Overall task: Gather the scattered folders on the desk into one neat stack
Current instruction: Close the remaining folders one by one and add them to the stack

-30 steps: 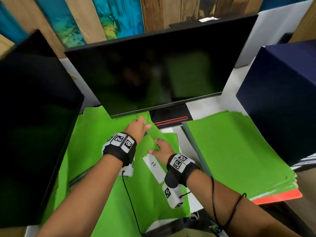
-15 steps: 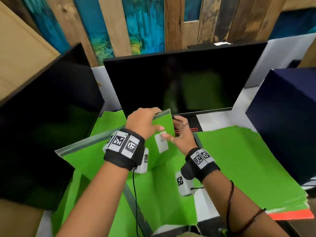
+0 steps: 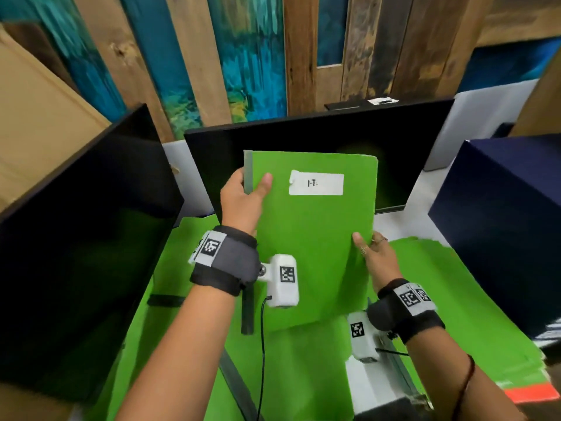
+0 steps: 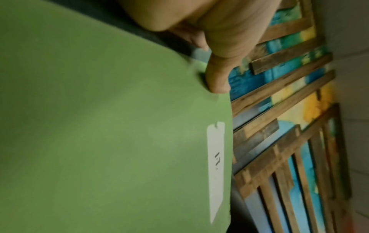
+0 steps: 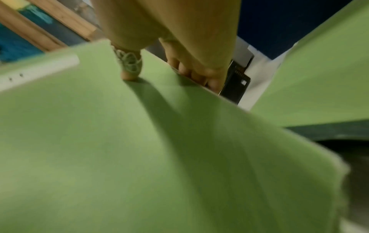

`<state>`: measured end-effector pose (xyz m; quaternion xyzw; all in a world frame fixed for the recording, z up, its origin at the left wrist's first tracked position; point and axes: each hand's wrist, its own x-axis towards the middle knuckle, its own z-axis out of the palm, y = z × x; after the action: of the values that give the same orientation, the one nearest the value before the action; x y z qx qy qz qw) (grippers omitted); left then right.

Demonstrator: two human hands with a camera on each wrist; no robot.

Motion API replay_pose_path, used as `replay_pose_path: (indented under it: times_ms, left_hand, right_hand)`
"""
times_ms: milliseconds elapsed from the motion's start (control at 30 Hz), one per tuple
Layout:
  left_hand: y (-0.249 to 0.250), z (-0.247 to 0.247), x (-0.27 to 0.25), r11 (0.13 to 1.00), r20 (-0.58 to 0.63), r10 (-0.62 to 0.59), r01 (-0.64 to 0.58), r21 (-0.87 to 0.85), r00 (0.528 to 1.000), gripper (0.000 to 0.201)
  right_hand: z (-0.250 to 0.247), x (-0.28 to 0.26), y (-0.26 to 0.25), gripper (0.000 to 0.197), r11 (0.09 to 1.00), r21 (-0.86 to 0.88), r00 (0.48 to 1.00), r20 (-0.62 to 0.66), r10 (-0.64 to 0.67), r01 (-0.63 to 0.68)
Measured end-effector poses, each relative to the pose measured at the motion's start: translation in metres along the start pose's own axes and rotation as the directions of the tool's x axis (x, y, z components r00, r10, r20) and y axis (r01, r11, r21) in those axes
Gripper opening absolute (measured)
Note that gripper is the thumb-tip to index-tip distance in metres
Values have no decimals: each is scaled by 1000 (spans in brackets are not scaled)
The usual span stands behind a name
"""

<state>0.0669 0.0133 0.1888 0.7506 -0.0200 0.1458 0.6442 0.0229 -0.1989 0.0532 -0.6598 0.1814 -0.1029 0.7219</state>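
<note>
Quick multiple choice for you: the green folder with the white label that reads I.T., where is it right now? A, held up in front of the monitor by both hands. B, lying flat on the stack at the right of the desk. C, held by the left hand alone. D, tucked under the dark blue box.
A: the green folder stands raised before the monitor, with the left hand gripping its upper left edge and the right hand its lower right edge.

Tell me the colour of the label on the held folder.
White label on the green folder; head view shows it best.

Two dark monitors (image 3: 303, 138), navy box (image 3: 501, 226)
</note>
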Motion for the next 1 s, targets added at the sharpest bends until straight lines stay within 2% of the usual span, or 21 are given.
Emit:
replay_pose_path:
  times_ms: [67, 133, 200, 233, 300, 367, 400, 500, 567, 600, 700, 800, 867, 1000]
  left_hand:
    - [-16, 13, 0, 997, 56, -82, 82, 15, 995, 17]
    - [-32, 30, -7, 983, 116, -144, 129, 130, 983, 28]
    - [-49, 47, -16, 957, 198, -225, 178, 230, 954, 43]
    - [-59, 55, -22, 931, 249, -293, 216, 293, 923, 52]
    - [-81, 72, -35, 858, 340, -447, 289, 424, 827, 69]
    - [-102, 90, -49, 799, 412, -560, 338, 498, 718, 80]
    - [-110, 99, -55, 793, 438, -576, 342, 504, 690, 83]
    - [-130, 122, -70, 808, 484, -547, 280, 518, 683, 92]
    - [-137, 132, -77, 809, 526, -547, 248, 534, 651, 99]
    - [-143, 136, -78, 807, 540, -558, 258, 532, 631, 98]
    - [-152, 140, -79, 810, 582, -567, 265, 523, 583, 78]
    - [-160, 135, -76, 813, 607, -553, 211, 542, 571, 87]
    - [-165, 129, -72, 810, 610, -547, 181, 557, 573, 94]
    - [-170, 110, -61, 798, 561, -512, 118, 591, 651, 85]
  right_hand:
    - [-21, 2, -3, 59, 990, -135, 995, -86, -57, 45]
    - [-41, 3, -6, 62, 943, -332, 983, -167, -81, 21]
    - [-62, 9, -1, 63, 815, -578, 974, -199, -106, -30]
    - [-73, 13, 3, 64, 729, -681, 974, -203, -103, -64]
    - [-97, 22, 14, 64, 560, -816, 977, -208, -53, -143]
    - [-121, 28, 23, 61, 429, -877, 973, -229, 24, -217]
    - [-132, 31, 26, 60, 386, -890, 969, -240, 51, -241]
    - [-159, 36, 32, 61, 334, -897, 957, -268, 110, -290]
    - [-170, 38, 33, 62, 290, -902, 946, -292, 138, -321]
    - [-172, 39, 33, 63, 257, -906, 940, -307, 145, -336]
    - [-164, 38, 30, 75, 157, -934, 941, -297, 160, -321]
    - [-135, 33, 32, 81, 152, -970, 960, -150, 237, -189]
    - [-112, 25, 40, 86, 145, -984, 942, -50, 331, -103]
    - [-89, 21, 61, 109, 123, -992, 890, 22, 455, -38]
